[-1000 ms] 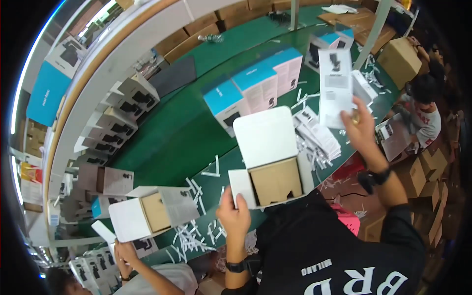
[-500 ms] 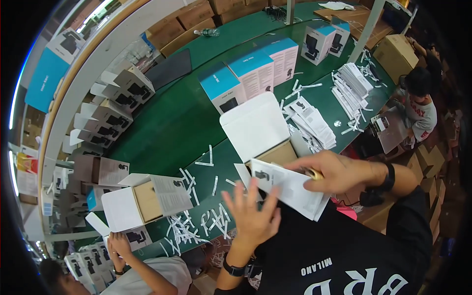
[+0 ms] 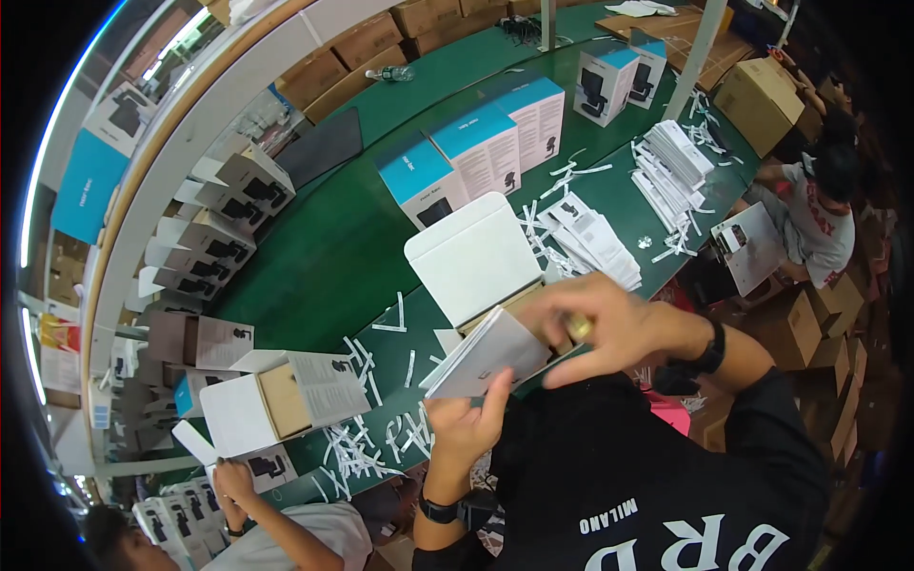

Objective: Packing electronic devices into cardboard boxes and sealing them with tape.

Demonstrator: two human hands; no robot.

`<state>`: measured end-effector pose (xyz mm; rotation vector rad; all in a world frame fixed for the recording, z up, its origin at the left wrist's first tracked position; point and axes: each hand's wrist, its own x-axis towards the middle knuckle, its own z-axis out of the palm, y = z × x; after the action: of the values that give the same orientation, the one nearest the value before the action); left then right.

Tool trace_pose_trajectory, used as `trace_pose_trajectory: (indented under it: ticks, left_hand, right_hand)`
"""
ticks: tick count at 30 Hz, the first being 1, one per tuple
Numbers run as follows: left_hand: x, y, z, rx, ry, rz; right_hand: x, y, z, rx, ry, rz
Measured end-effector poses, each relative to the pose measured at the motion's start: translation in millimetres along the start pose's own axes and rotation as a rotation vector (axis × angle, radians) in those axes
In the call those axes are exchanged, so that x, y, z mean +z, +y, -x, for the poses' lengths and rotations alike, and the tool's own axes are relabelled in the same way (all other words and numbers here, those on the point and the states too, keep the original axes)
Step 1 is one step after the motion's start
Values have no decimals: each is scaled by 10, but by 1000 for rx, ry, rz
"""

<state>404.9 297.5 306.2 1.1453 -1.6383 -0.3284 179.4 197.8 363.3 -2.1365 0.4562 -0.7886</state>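
Note:
My left hand (image 3: 466,426) grips a stack of white printed leaflets (image 3: 495,354) at its lower edge, the thumb lying on top. The stack is tilted in front of an open white box (image 3: 473,259), whose lid flap stands up and whose brown cardboard inside partly shows. Over the right end of the stack is my right hand (image 3: 619,328), its fingers smeared by motion. A small gold-yellow thing (image 3: 578,327) shows among those fingers; whether they hold it or it sits on a finger I cannot tell.
More leaflets (image 3: 590,238) and a taller paper pile (image 3: 671,162) lie right on the green table (image 3: 295,247). White paper strips (image 3: 357,452) are scattered about. Closed blue-topped boxes (image 3: 476,133) stand behind. At left, a co-worker's hands (image 3: 231,485) are by another open box (image 3: 286,395).
My left hand, spread open before, has closed on the leaflets. The stack has shifted left and turned. My right hand has moved up and left, its fingers now blurred.

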Motion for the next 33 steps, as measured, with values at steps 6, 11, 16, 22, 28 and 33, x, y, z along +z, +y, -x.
trace_pose_trajectory:
  ticks: [6,11,16,22,28,33]
  left_hand:
    - [-31,-54,-114,-43,175,-295]
    - [112,-121,214,-947,-47,-40]
    - [273,-154,387,-992,91,50]
    - [519,-239,448,-786,479,224]
    - [175,-302,393,-729,253,56]
    - [-128,-617,406,-709,113,-35]
  right_hand:
    - [199,269,-27,29,105,237]
    - [314,391,-156,218,85,214]
    - [466,487,-369,398,-193,339]
    - [850,493,-380,264,-35,440]
    - [1170,452,-93,397,-107,484]
    - [1069,267,-171,311,-58,526]
